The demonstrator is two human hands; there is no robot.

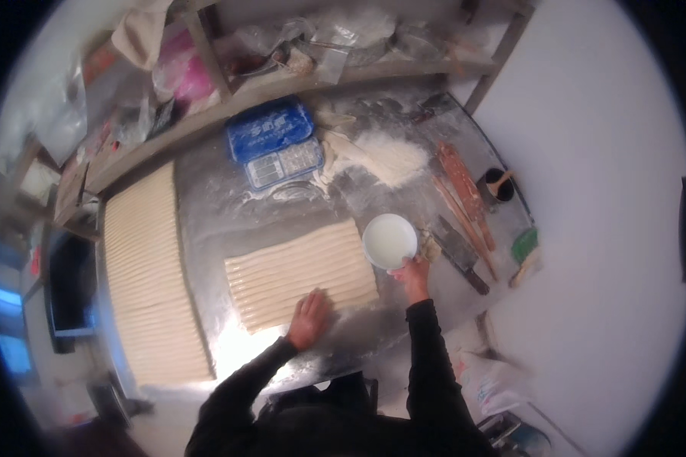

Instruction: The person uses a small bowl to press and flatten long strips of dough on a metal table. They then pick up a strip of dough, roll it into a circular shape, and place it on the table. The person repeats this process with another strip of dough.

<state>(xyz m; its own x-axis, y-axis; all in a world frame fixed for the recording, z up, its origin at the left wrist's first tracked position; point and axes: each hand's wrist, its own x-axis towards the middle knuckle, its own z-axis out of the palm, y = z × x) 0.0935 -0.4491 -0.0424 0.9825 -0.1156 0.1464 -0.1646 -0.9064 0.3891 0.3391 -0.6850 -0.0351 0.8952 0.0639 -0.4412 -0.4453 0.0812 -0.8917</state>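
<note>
Rows of pale dough strips (301, 263) lie side by side in a block on the grey worktop (206, 221). My left hand (309, 320) rests on the near edge of this block, fingers stretched out and holding nothing. In my right hand (411, 277) is a white bowl (389, 241) with whitish liquid in it, gripped by its near rim. The bowl is at the right end of the block. Along the left side of the worktop lies a second, longer block of dough strips (151, 282).
A blue kitchen scale (274, 145) and a flour heap (392, 158) are towards the back. To the right lie a thick rolling pin (462, 184), a thin stick (465, 227), a cleaver (459, 254), a dark cup (497, 188) and a green-ended brush (524, 245). A cluttered wooden shelf (358, 73) spans the back.
</note>
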